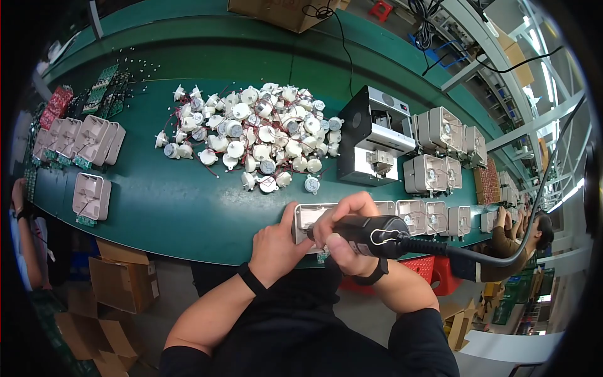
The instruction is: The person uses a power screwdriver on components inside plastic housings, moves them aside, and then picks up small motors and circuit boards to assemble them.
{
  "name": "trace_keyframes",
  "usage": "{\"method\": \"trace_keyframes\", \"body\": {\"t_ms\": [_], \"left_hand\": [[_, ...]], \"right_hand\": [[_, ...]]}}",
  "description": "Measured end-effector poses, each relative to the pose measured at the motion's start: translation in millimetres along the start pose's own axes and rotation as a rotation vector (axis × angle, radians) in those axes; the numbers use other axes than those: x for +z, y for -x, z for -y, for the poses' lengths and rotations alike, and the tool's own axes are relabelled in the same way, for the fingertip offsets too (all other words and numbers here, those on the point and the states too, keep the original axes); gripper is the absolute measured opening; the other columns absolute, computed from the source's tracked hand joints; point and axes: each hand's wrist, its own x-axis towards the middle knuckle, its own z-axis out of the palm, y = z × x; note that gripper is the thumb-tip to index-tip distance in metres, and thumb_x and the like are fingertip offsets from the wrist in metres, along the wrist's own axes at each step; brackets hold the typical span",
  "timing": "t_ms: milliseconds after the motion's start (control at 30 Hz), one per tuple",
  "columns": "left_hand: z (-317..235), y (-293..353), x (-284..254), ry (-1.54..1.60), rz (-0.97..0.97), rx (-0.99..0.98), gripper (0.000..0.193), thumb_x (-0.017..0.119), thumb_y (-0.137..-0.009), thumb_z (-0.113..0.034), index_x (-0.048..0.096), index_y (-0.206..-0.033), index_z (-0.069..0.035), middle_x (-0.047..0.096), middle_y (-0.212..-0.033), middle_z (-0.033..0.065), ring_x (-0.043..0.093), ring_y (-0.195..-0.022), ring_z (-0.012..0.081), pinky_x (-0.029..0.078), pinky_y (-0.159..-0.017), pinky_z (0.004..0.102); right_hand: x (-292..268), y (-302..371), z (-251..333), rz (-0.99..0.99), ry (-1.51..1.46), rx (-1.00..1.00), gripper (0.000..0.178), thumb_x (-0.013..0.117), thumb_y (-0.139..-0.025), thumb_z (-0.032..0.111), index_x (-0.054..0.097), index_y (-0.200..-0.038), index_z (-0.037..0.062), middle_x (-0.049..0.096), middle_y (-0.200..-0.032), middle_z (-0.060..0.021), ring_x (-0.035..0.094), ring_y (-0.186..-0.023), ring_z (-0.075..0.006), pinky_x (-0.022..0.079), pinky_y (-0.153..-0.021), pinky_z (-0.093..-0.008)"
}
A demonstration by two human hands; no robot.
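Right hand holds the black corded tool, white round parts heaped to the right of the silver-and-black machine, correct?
Not quite: the head view shows the white round parts heaped to the left of the silver-and-black machine. The right hand does hold the black corded tool.

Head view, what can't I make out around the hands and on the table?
In the head view:
Black corded tool: whether its tip touches anything is hidden by the right hand and left hand.
Pale housing: much of its inside, behind the right hand.
White pile: lower parts, buried under upper ones.
Cardboard box: cut by the upper edge.
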Motion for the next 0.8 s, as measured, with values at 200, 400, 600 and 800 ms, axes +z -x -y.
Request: {"method": "trace_keyframes", "body": {"t_ms": [200,400,600,800], "left_hand": [[1,-1,1,0.011,0.009,0.000,0.078,0.078,-0.076,-0.042,0.043,-0.138,-0.008,0.069,-0.073,0.0205,0.069,-0.069,0.0416,0.054,-0.063,0.0527],[-2,-2,-1,0.019,0.009,-0.008,0.075,0.077,-0.077,-0.041,0.044,-0.136,-0.008,0.069,-0.072,0.0206,0.068,-0.069,0.0415,0.054,-0.063,0.0531],[-3,1,-4,0.025,-0.002,-0.004,0.072,0.076,-0.078,-0.041,0.045,-0.134,-0.009,0.069,-0.072,0.0206,0.068,-0.069,0.0419,0.054,-0.063,0.0533],[-4,4,-6,-0.001,0.032,-0.010,0.077,0.076,-0.079,-0.044,0.043,-0.139,-0.009,0.069,-0.073,0.0206,0.068,-0.069,0.0412,0.054,-0.063,0.0517]], "right_hand": [[1,-1,-1,-0.008,-0.024,-0.011,0.037,0.066,-0.090,0.013,0.034,-0.108,0.0056,0.055,-0.075,-0.0111,0.055,-0.067,-0.0183,0.051,-0.066,-0.0341],[1,-2,3,-0.024,-0.009,0.009,0.036,0.066,-0.089,0.013,0.035,-0.106,0.0059,0.055,-0.075,-0.0113,0.055,-0.067,-0.0185,0.051,-0.067,-0.0343],[1,1,-4,-0.021,0.038,-0.028,0.035,0.066,-0.089,0.014,0.035,-0.105,0.0061,0.055,-0.075,-0.0114,0.056,-0.066,-0.0183,0.052,-0.065,-0.0338],[3,-7,6,-0.155,-0.023,-0.060,0.037,0.067,-0.089,0.016,0.039,-0.111,0.0059,0.055,-0.073,-0.0100,0.054,-0.061,-0.0173,0.050,-0.060,-0.0326]]}}
